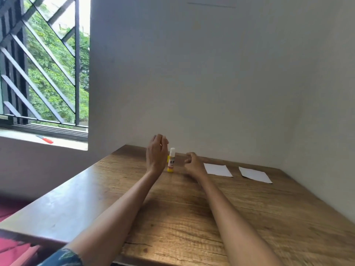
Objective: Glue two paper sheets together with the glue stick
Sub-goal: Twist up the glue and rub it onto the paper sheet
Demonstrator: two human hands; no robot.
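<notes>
A glue stick (171,160) with a white cap and yellow base stands upright on the wooden table (192,217), near the far wall. My left hand (156,153) is raised just left of it, fingers extended, holding nothing. My right hand (193,163) hovers just right of the glue stick with fingers loosely curled and holds nothing. Two white paper sheets lie flat and apart further right: the nearer sheet (218,169) and the farther sheet (254,174).
A plain wall stands directly behind the table and another on the right. A barred window (44,64) is at the left, with a red and blue object (45,139) on its sill. Red fabric (11,246) shows at the lower left.
</notes>
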